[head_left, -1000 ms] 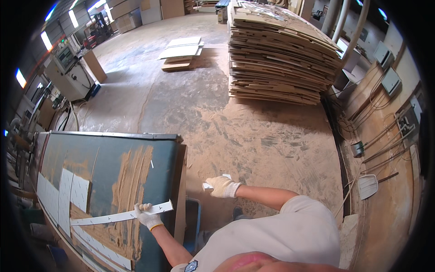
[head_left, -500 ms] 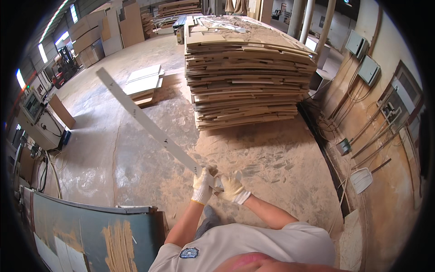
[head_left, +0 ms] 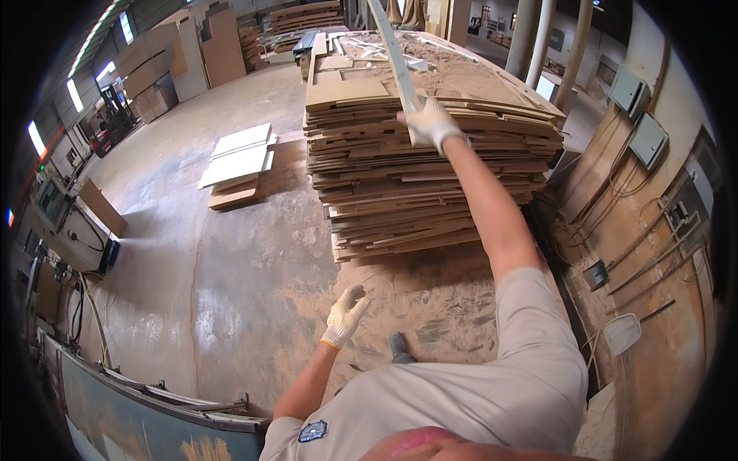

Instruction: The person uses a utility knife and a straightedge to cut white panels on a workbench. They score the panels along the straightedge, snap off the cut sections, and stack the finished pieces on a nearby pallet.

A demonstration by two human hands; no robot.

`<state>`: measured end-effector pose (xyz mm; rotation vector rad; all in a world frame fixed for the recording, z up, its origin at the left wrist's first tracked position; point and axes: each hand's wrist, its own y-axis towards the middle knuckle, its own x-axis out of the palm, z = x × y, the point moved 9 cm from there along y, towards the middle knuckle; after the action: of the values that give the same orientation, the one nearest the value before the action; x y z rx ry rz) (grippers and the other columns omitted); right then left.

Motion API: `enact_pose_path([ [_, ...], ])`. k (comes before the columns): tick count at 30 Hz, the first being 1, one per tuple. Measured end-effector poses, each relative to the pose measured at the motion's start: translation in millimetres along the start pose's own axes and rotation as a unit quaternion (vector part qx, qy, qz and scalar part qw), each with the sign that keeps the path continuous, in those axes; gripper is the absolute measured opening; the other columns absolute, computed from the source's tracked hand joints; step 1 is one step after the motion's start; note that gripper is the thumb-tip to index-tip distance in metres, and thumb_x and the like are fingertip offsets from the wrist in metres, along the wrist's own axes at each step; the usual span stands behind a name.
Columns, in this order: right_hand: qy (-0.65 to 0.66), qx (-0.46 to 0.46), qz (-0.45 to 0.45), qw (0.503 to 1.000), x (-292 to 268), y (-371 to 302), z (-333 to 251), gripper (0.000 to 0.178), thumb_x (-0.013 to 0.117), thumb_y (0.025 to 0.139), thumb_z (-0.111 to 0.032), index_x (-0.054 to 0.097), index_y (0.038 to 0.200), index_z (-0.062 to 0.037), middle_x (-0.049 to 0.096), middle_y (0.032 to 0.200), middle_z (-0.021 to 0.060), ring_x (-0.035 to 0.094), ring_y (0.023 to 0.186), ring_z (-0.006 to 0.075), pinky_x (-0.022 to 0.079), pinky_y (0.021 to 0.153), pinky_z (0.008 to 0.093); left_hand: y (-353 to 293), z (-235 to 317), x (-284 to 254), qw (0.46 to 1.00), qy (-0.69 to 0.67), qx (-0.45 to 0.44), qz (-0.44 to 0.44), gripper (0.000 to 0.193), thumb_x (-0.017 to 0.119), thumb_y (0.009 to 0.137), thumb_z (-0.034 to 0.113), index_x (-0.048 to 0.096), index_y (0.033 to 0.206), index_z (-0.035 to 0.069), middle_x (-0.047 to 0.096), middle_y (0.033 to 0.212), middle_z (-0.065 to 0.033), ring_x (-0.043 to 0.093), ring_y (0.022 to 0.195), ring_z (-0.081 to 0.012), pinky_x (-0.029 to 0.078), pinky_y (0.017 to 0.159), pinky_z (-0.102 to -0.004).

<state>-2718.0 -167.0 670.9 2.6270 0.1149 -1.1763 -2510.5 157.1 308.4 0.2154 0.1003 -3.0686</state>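
Note:
In a white knitted glove, my right hand (head_left: 433,123) reaches far forward, closed on a long narrow white board strip (head_left: 394,55) near its lower end. The strip slants up and away over the top of a tall stack of board offcuts (head_left: 430,165), and its far end runs past the picture's upper edge. My left hand (head_left: 345,316), gloved too with a yellow-edged cuff, hangs low in front of me over the dusty floor. Its fingers are loosely bent, with the thumb apart and nothing in them.
Sawdust and loose white strips (head_left: 377,50) lie on the stack. White panels (head_left: 240,154) rest on the floor to the left. A blue-grey machine edge (head_left: 177,403) is at lower left. Along the right wall are electrical boxes (head_left: 647,140), cables and a white shovel (head_left: 621,333).
My right hand has swung forward and up to the stack with the strip. My left hand has let go of the strip and stayed low. I have moved closer to the stack.

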Motion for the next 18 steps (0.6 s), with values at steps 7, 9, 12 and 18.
enact_pose_path([
  [7,-0.118,0.000,0.064,0.991,26.6,126.2,72.8,0.052,0.070,0.090,-0.033,0.058,0.135,-0.0081,0.070,0.130,0.0204,0.070,0.115,0.0366,0.056,0.100,0.0492,-116.8,-213.6,-91.5,0.908,0.120,-0.293,0.273,0.045,0.071,0.092,0.041,0.073,0.115,0.003,0.077,0.103,-0.0164,0.072,0.102,-0.0283,0.055,0.091,-0.0391],
  [9,-0.114,-0.069,0.072,0.988,54.0,62.9,103.1,0.044,0.074,0.088,-0.024,0.056,0.121,-0.0008,0.071,0.110,0.0243,0.072,0.104,0.0394,0.061,0.086,0.0497,-239.9,-283.1,-70.6,0.758,-0.189,-0.460,0.422,0.023,0.064,0.099,0.028,0.071,0.097,0.006,0.069,0.081,-0.0082,0.069,0.073,-0.0201,0.052,0.059,-0.0389],
  [12,-0.050,-0.340,0.206,0.916,43.6,-46.6,82.0,0.050,0.080,0.077,-0.005,0.058,0.121,-0.0005,0.068,0.106,0.0192,0.069,0.091,0.0418,0.058,0.080,0.0494,-366.1,-310.4,-50.4,0.650,-0.176,-0.550,0.494,0.022,0.062,0.098,0.025,0.071,0.094,0.006,0.068,0.077,-0.0075,0.068,0.070,-0.0218,0.051,0.056,-0.0410],
  [18,-0.011,-0.584,0.284,0.761,-45.2,-46.0,6.6,0.043,0.075,0.081,-0.017,0.059,0.118,-0.0045,0.065,0.101,0.0148,0.066,0.085,0.0307,0.056,0.070,0.0440,-432.8,-299.2,-43.9,0.624,-0.122,-0.593,0.494,0.021,0.058,0.097,0.020,0.071,0.089,0.006,0.065,0.071,-0.0059,0.065,0.063,-0.0253,0.048,0.051,-0.0451],
])
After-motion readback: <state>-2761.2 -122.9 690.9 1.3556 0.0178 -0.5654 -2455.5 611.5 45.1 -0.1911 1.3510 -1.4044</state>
